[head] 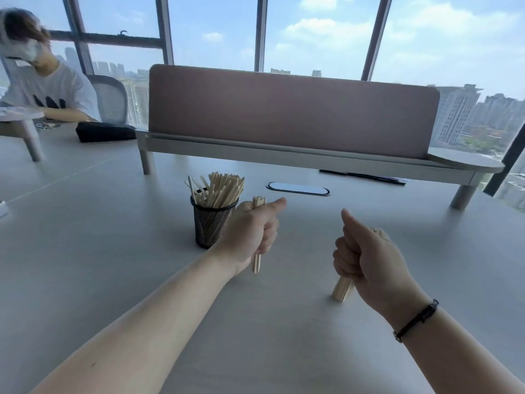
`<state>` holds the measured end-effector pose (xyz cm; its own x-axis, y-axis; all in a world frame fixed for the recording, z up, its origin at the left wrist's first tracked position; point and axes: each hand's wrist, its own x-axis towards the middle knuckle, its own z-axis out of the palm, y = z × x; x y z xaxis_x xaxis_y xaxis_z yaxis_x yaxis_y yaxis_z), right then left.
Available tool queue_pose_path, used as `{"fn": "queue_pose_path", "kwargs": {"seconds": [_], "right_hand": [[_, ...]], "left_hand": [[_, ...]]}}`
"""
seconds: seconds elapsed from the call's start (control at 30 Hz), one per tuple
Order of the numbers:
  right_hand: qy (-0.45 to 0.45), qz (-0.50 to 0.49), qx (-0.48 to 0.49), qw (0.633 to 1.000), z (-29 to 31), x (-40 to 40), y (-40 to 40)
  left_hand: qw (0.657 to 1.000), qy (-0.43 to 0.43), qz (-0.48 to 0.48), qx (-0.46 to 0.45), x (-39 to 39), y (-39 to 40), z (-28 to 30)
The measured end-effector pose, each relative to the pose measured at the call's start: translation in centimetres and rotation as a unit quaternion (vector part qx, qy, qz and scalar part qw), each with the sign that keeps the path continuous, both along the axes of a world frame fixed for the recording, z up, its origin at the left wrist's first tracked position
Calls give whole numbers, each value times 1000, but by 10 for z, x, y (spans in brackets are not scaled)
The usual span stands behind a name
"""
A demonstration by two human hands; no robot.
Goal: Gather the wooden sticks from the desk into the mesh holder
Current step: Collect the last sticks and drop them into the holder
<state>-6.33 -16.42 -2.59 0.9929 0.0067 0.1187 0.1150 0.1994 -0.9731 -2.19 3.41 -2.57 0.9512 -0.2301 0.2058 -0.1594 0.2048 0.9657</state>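
Bare desk (85, 251) lay open to the left of the mesh holder (210, 223) and between the two fists, so a hand could pass there freely. The left hand (251, 234) sat just beside the holder, whose mouth was crowded with upright sticks (221, 189). Behind, the low pink divider (292, 109) on its raised shelf closed off the far side.

Colour-wise it's all pretty muted here. The desk (113, 251) is a pale grey-white, and the mesh holder (210, 223) is black with that fine criss-cross wire pattern. The wooden sticks (221, 190) in it are a light, pale tan, same as the bundles in each fist. The divider panel (292, 112) behind is a dusty pink-brown. There's a thin black bracelet (417, 319) on the right wrist, and a black pouch (105, 131) sits further back. Sky outside is blue with white clouds.
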Motion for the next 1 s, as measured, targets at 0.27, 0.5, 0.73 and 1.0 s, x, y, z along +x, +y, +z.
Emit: {"fn": "queue_pose_path", "kwargs": {"seconds": [0.27, 0.5, 0.73, 1.0], "right_hand": [[16, 7, -19, 1000, 1, 9, 34], [-36, 94, 130, 986, 69, 47, 107], [-71, 70, 153, 983, 127, 103, 176], [15, 6, -135, 991, 85, 132, 210]], "left_hand": [[999, -41, 5, -6, -17, 25, 3], [978, -39, 102, -178, -6, 90, 13], [953, 17, 133, -270, 9, 115, 6], [945, 40, 170, -277, 14, 116, 2]]}}
